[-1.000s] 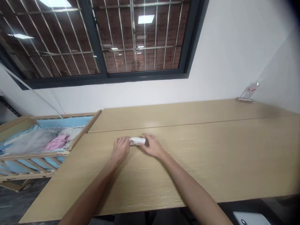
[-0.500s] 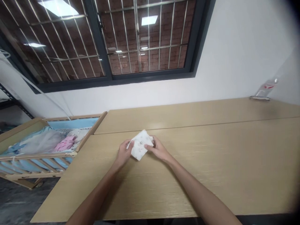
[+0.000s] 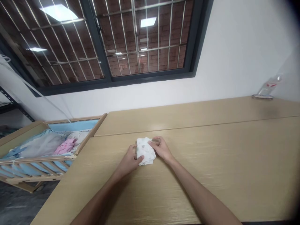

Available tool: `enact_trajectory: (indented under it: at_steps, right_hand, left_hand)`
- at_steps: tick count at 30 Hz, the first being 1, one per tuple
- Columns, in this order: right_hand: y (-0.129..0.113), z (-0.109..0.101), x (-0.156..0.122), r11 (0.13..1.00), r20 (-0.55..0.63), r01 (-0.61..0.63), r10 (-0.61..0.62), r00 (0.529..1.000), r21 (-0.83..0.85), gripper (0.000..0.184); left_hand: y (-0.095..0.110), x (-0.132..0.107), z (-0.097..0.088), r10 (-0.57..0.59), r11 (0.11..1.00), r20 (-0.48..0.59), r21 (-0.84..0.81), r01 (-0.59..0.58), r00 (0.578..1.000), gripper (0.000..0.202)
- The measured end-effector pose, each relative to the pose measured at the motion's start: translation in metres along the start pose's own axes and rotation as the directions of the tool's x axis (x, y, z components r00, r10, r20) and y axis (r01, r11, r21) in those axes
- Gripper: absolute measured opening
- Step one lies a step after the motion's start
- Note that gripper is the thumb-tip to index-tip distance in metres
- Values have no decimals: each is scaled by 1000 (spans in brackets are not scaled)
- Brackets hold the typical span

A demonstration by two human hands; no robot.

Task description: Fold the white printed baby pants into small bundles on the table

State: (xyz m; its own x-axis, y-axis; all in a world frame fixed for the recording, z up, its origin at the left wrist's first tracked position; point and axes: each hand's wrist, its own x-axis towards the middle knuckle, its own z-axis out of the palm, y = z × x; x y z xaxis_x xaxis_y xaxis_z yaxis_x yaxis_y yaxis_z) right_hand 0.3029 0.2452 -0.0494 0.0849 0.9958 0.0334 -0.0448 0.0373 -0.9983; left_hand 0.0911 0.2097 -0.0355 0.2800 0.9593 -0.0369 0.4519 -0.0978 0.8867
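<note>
A small folded white cloth [image 3: 145, 151] with a faint print lies just above or on the wooden table, and I cannot tell which. It has a dark mark near its upper middle, and its layers are slightly fanned at the lower right. My left hand [image 3: 130, 161] is closed on its left side, thumb over the lower left corner, other fingers partly hidden behind. From the right, my right hand [image 3: 161, 148] pinches the upper right edge, its thumb on top and the fingers bent.
Pale wooden table [image 3: 201, 162] runs under both arms, with a seam across it. A wooden crib [image 3: 44, 161] with blue lining and pink cloth stands at the left. A clear bottle [image 3: 268, 87] is in the far right corner. Beyond is a barred window [image 3: 145, 40].
The folded cloth has turned from a diamond angle to nearly upright and moved slightly right and down. My left hand shifted lower along it; my right hand moved a little right.
</note>
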Motion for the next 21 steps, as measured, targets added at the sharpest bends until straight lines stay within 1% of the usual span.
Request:
enact_trajectory:
  at_steps: [3,5,8,10,11,12,13,15,17,18,19,21]
  right_hand:
    - [6,0,3,992,-7,23,-24,1000,-123,49]
    - [8,0,4,977,-4,51,-53,999,-205,43]
    - [10,-1,5,946,23,100,-98,995,-310,39]
    - [9,-2,5,919,52,133,-122,991,-370,37]
    - [8,-2,4,906,62,152,-139,988,-396,36]
    - [6,-3,3,889,66,178,-166,984,-422,37]
    - [4,-3,1,866,71,217,-208,976,-450,39]
    - [0,-4,-3,789,114,332,-321,940,-517,46]
    - [-6,-4,-8,686,225,459,-407,885,-564,54]
    - [-9,-3,-11,643,294,509,-419,859,-572,56]
    - [-12,-2,-15,611,362,549,-413,836,-570,57]
    - [-18,3,-23,564,487,615,-381,786,-551,56]
  left_hand:
    - [0,-1,0,40,964,-87,266,-15,995,60]
    - [1,-1,0,53,900,-94,436,-6,994,53]
    - [3,-2,1,53,761,-86,648,16,995,45]
    - [6,-4,2,121,648,-126,761,18,985,40]
    - [7,-6,2,181,606,-154,796,13,971,38]
    - [8,-7,4,250,582,-178,813,-1,952,38]
    - [9,-10,6,321,579,-192,815,-32,927,38]
    - [10,-15,13,455,604,-179,782,-154,873,37]
    - [8,-21,25,563,602,-123,739,-304,817,40]
    - [6,-24,32,603,582,-83,726,-366,794,44]
    - [4,-26,40,627,559,-42,720,-412,778,48]
    - [-1,-30,54,635,515,38,724,-459,772,54]
